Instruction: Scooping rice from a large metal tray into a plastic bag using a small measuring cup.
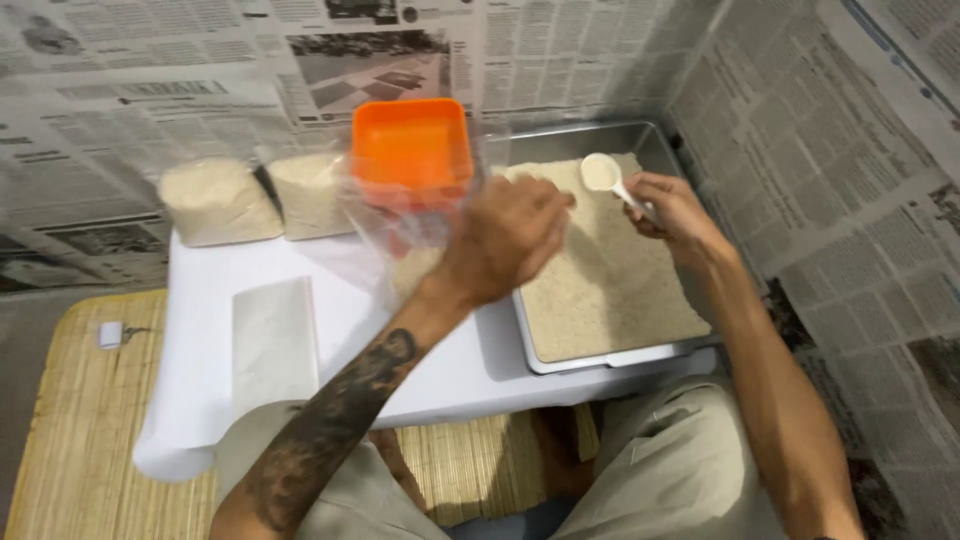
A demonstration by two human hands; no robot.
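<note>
Gripping a clear bag (405, 235) left-handed (500, 240), right hand (675, 210) closed on white scoop (605, 175); two filled bags (265, 198) behind.

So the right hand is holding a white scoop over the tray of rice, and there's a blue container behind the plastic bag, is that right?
Not quite: the container is orange, not blue, as the head view shows. The rest holds: the right hand holds a white scoop over the tray of rice, and the container sits behind the plastic bag.

Both forearms bare, no sleeves; left forearm (335, 415) carries a dark tattoo running toward the wrist; beige trousers (670, 470) cover both legs; no gloves or rings.
</note>
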